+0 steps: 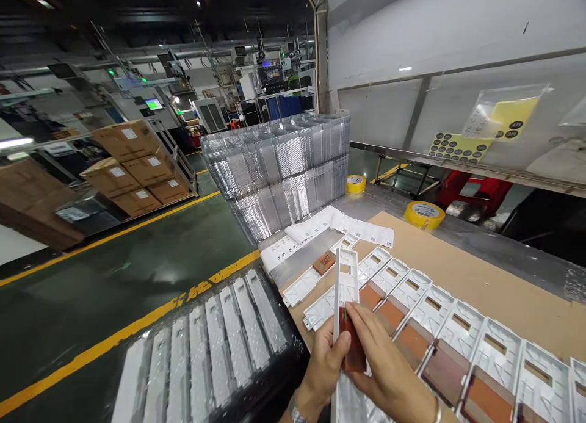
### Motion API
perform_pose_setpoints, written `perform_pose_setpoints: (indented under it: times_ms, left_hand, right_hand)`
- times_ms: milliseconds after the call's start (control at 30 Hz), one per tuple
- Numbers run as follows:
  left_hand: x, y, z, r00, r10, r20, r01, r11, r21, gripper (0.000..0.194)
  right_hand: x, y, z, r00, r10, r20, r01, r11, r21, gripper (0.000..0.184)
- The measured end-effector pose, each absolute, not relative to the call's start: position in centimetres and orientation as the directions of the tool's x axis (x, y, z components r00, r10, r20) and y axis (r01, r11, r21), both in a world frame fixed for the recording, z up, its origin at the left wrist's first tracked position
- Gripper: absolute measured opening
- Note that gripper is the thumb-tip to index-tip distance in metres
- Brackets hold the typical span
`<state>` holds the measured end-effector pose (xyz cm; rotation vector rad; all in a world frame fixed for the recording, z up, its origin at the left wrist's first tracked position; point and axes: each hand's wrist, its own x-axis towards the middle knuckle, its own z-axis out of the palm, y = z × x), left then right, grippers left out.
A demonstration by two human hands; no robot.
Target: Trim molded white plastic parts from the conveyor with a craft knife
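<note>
The grey table bears cardboard, yellow tape rolls and plastic stacks.

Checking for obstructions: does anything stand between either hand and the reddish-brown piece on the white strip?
Nothing visible does: the left hand and right hand both directly touch the reddish-brown piece, which lies over the white strip.

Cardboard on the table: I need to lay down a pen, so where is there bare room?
A long bare band of cardboard lies between the row of white strips and the gray tabletop. The tabletop is also bare between the two tape rolls. Crowded: along the row and around the left hand and right hand, holding another strip.
</note>
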<state>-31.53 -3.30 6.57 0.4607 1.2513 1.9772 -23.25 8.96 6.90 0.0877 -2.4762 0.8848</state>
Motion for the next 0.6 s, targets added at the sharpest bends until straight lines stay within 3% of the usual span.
perform_pose_setpoints:
  times_ms: [133, 267, 400, 467, 600]
  left_hand:
    - [-30.6, -4.4, 8.0, -0.634, 0.772, -0.053, -0.344, -0.219, 0.913, 0.055]
    - [-29.5, -5.5, 9.4, -0.576, 0.817, -0.014, -0.210, -0.131, 0.969, 0.064]
    - [-28.8, -6.2, 9.0, -0.677, 0.735, -0.028, -0.026, 0.015, 1.000, 0.066]
    - [-28.8, -6.5, 8.2, -0.715, 0.698, -0.024, -0.019, 0.014, 1.000, 0.061]
    - [-29.4, -7.6, 5.9, -0.771, 0.616, -0.161, -0.344, -0.190, 0.920, 0.059]
  right_hand:
    - [-23.2, 8.5, 7.8, -0.837, 0.352, 0.420, -0.080, 0.680, -0.729, 0.068]
    - [-24.4, 6.5, 8.7, -0.727, 0.625, 0.284, 0.102, 0.508, -0.855, 0.052]
    - [-25.0, 4.3, 8.9, -0.721, 0.670, 0.177, 0.168, 0.417, -0.894, 0.048]
    - [-25.4, 3.8, 8.4, -0.738, 0.657, 0.152, 0.178, 0.407, -0.896, 0.049]
    - [-27.2, 4.0, 6.4, -0.788, 0.598, 0.143, 0.196, 0.465, -0.864, 0.052]
